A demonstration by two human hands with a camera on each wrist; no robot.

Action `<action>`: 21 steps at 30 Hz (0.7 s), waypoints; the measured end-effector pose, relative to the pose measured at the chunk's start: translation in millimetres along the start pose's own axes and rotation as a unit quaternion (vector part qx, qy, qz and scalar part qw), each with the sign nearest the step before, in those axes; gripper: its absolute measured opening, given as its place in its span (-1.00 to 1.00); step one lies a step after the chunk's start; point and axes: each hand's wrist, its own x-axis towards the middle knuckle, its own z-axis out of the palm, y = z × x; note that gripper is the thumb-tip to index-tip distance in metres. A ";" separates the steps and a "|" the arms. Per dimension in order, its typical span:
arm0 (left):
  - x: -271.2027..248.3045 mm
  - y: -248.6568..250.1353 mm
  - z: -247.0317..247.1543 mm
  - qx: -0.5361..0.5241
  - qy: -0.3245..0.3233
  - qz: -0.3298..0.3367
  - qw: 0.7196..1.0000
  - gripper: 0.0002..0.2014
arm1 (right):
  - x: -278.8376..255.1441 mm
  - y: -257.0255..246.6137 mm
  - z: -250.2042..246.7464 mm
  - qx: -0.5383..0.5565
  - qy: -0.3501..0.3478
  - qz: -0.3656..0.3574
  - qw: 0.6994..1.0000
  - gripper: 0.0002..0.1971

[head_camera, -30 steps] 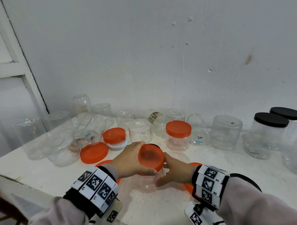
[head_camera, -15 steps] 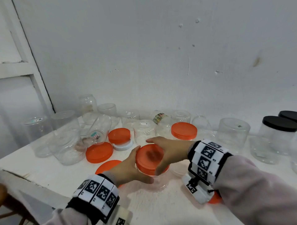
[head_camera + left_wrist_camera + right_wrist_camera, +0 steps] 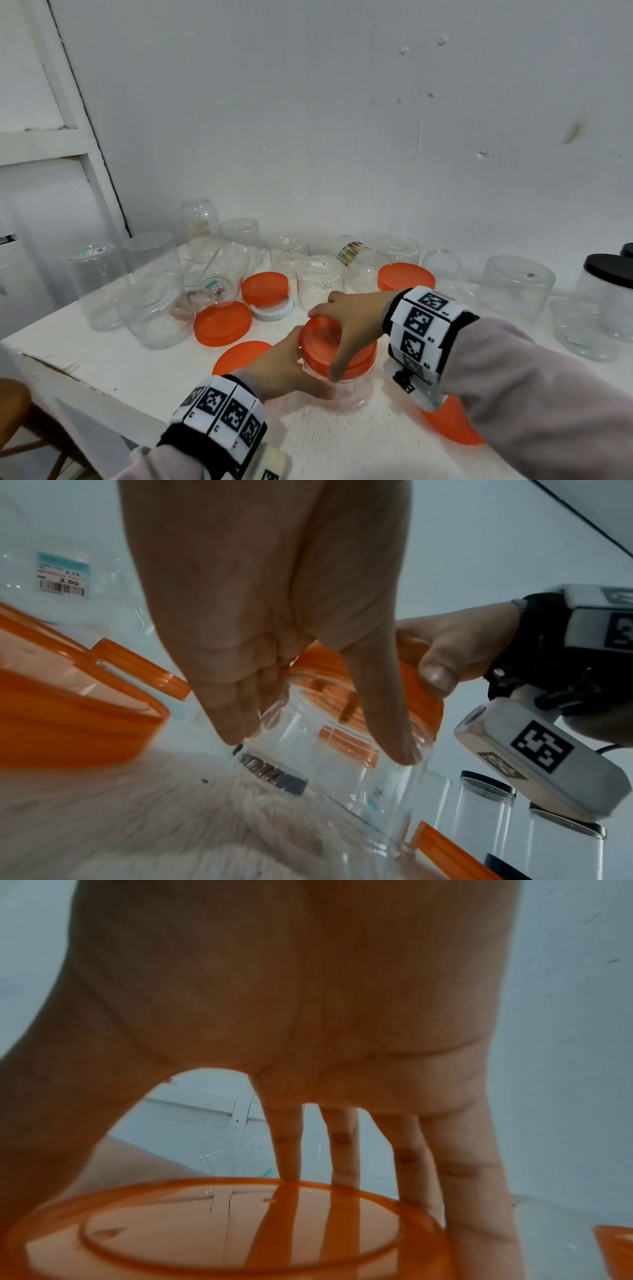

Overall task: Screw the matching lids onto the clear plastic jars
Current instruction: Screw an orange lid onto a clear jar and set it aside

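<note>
The left hand (image 3: 287, 366) wraps the clear jar (image 3: 352, 390) standing at the table's (image 3: 102, 363) front edge. The right hand (image 3: 352, 315) arches over from above, fingers and thumb clamped on the orange lid (image 3: 318, 339) sitting on the jar's mouth. Loose orange lids (image 3: 222, 323) lie just left (one partly under the left wrist); empty jars (image 3: 154, 294) crowd behind, black-lidded jars (image 3: 606, 301) far right.
</note>
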 end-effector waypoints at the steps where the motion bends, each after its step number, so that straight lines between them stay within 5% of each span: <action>1: 0.4 -0.5 -0.1 -0.002 0.000 0.001 1.000 -0.03 | 0.5 -0.6 0.3 -0.003 0.001 0.001 1.000 0.07; 12: 2.6 -2.9 5.9 -0.005 0.030 0.007 1.000 -0.10 | -0.2 1.5 0.7 0.006 0.009 -0.018 1.000 0.01; 21: 2.1 -2.6 6.6 0.012 0.041 0.022 0.999 -0.08 | -1.9 0.8 11.3 0.022 0.048 0.042 0.998 0.04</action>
